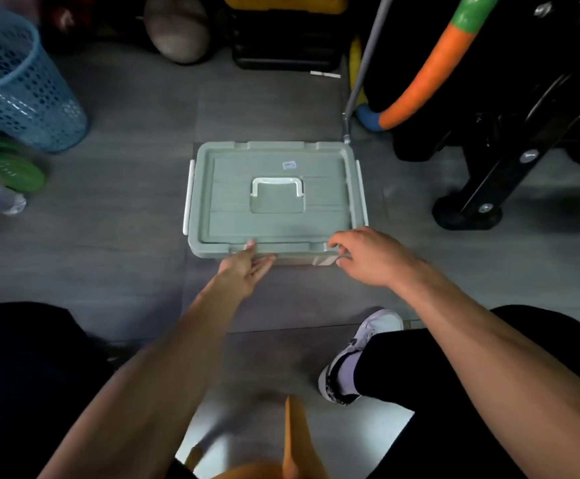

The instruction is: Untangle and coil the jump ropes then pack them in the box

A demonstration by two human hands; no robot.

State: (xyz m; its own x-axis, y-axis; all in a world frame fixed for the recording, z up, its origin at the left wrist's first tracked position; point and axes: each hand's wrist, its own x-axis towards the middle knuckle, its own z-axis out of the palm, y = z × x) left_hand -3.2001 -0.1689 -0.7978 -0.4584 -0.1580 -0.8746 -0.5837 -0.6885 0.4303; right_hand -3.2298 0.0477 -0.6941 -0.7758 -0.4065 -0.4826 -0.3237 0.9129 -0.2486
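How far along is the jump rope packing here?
It looks early or finished; I cannot tell which. No ropes show. The green box sits on the floor with its lid on. Both hands are at its near edge: the left hand touching it, the right hand curled at the corner.

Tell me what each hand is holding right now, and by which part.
Both hands are on the near edge of the box lid: left hand near its middle, right hand at the near right corner.

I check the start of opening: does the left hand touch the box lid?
Touching. The head view shows the left hand with fingertips on the near edge of the lid.
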